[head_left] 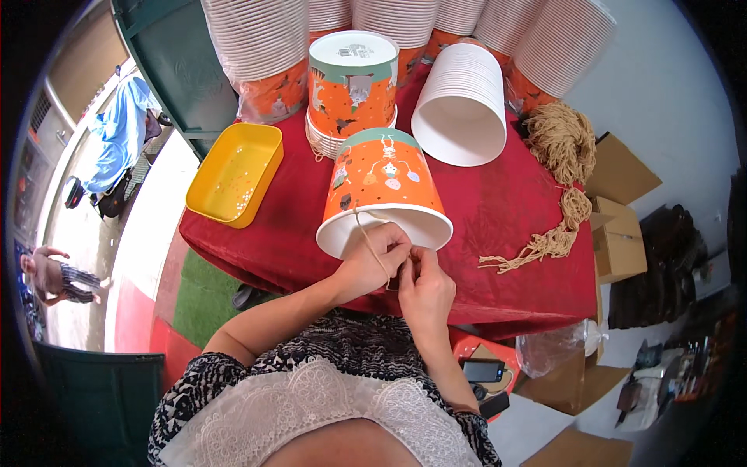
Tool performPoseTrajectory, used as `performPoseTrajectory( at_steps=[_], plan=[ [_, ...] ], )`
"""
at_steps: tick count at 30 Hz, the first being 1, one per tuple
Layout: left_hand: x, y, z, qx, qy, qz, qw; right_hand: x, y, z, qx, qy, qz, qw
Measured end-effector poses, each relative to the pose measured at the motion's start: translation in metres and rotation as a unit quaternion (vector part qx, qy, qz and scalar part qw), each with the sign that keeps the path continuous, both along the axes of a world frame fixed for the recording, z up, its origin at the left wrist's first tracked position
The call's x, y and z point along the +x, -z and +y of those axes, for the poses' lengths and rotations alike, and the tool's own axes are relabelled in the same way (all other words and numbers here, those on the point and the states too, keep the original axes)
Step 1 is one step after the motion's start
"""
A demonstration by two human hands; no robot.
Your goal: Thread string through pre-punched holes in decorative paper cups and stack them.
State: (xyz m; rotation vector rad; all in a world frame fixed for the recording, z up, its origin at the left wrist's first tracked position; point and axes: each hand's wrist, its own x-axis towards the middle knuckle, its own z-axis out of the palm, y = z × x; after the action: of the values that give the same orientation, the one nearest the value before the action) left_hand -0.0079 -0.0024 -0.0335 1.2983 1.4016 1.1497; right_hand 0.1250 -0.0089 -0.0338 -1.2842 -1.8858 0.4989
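Observation:
An orange paper bucket [379,175] with a green band and printed figures lies tilted on the table, its white open mouth toward me. From a spot near its rim a tan cord [368,233] runs down across the back of my left hand [372,263]. That hand is closed at the mouth, fingers pinched together on the cord. Beside it, my right hand [428,289] is also closed, its thumb and fingertips meeting those of the left around the cord. The cord's end between the fingertips is mostly hidden.
The table wears a red cloth [498,210]. Left stands a yellow tray [204,175] with small white bits; behind are an upturned orange bucket [352,93], a white bucket stack [467,101] and wrapped stacks [257,47]. Tan cords [562,140] lie right, near cardboard boxes [620,241]. A person [58,276] is outside.

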Motion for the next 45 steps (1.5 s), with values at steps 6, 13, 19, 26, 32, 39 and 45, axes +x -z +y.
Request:
performPoseTrajectory(
  at_steps=[6,13,19,26,32,39,45],
  plan=[
    [-0.001,0.002,0.001,-0.011,-0.002,0.009,1.000,-0.001,0.001,0.003,0.023,0.009,-0.003,1.000],
    [-0.009,-0.009,-0.004,-0.025,-0.006,0.000,1.000,0.000,0.002,0.007,0.003,0.005,0.032,0.999],
    [-0.018,0.001,-0.005,0.107,0.020,0.252,0.962,-0.001,0.001,0.007,0.003,0.007,0.025,1.000],
    [-0.011,0.001,-0.006,0.153,0.014,0.262,0.953,-0.002,0.002,0.005,0.004,0.016,0.020,1.000],
    [-0.013,0.006,-0.007,0.184,0.012,0.255,0.949,-0.005,0.001,0.003,0.013,0.027,0.009,1.000],
    [-0.013,0.007,-0.007,0.178,0.009,0.227,0.958,-0.002,0.005,0.003,0.070,-0.015,-0.049,0.996],
    [-0.015,0.008,-0.006,0.174,0.010,0.218,0.960,0.001,0.004,0.002,0.070,-0.036,-0.032,0.996]
  ],
)
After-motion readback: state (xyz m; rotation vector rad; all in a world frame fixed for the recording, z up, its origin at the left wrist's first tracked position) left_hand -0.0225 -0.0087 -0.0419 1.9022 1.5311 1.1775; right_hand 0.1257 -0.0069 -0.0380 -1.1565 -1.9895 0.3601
